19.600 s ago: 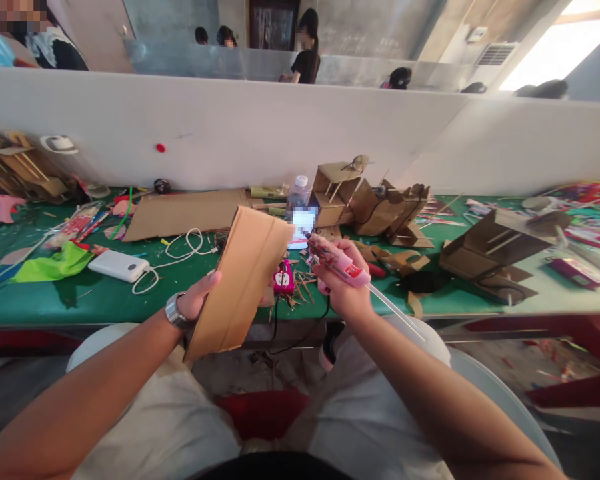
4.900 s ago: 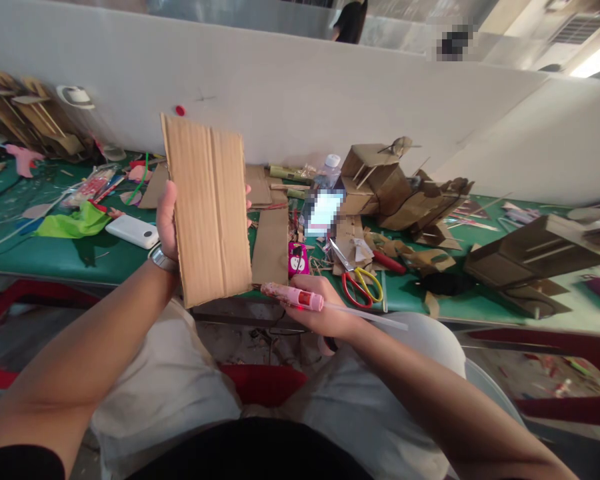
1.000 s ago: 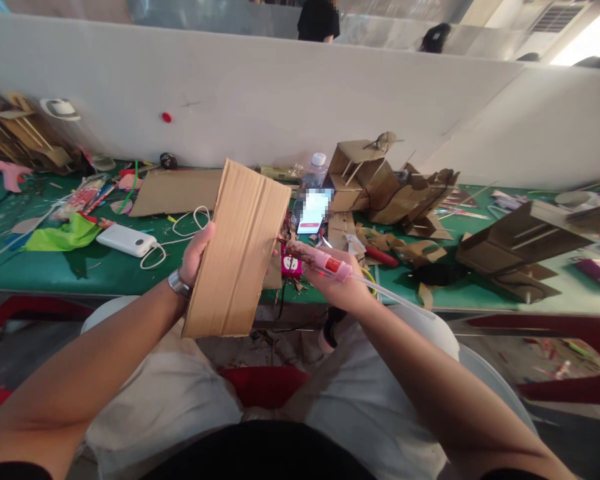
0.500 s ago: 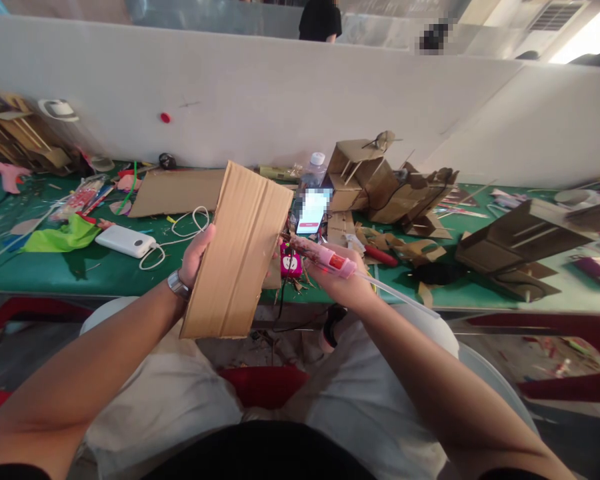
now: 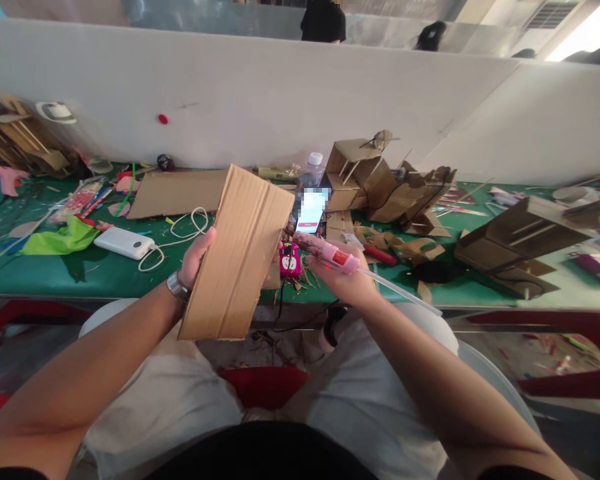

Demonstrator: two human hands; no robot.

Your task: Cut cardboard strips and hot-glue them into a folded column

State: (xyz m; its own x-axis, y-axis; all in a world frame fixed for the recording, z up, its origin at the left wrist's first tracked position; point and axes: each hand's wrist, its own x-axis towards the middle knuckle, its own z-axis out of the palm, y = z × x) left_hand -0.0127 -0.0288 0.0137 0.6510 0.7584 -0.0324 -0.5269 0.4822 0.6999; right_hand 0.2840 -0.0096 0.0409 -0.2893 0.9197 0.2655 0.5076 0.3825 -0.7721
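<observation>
My left hand [image 5: 196, 259] grips a folded piece of corrugated cardboard [image 5: 237, 257] by its left side, holding it tilted above the table's near edge. Most of its fingers are hidden behind the cardboard. In my right hand [image 5: 347, 280] is a pink glue gun [image 5: 333, 253], with a clear glue stick trailing out of its back end. The gun's dark nozzle is at the cardboard's right edge; I cannot tell whether it touches. Behind and between the hands lie a magenta box with a white face [image 5: 289, 261] and a lit phone [image 5: 311, 212].
On the green table [image 5: 80, 273] stand cardboard structures [image 5: 510, 247] at the right and a plastic bottle [image 5: 314, 170] at the back. A white power bank [image 5: 125, 242] with its cable lies left, near a flat cardboard sheet [image 5: 180, 193]. A pale partition [image 5: 260, 93] rises behind.
The glue gun has shifted very slightly right and down along the cardboard's edge. The cardboard stays in my left hand, almost unmoved.
</observation>
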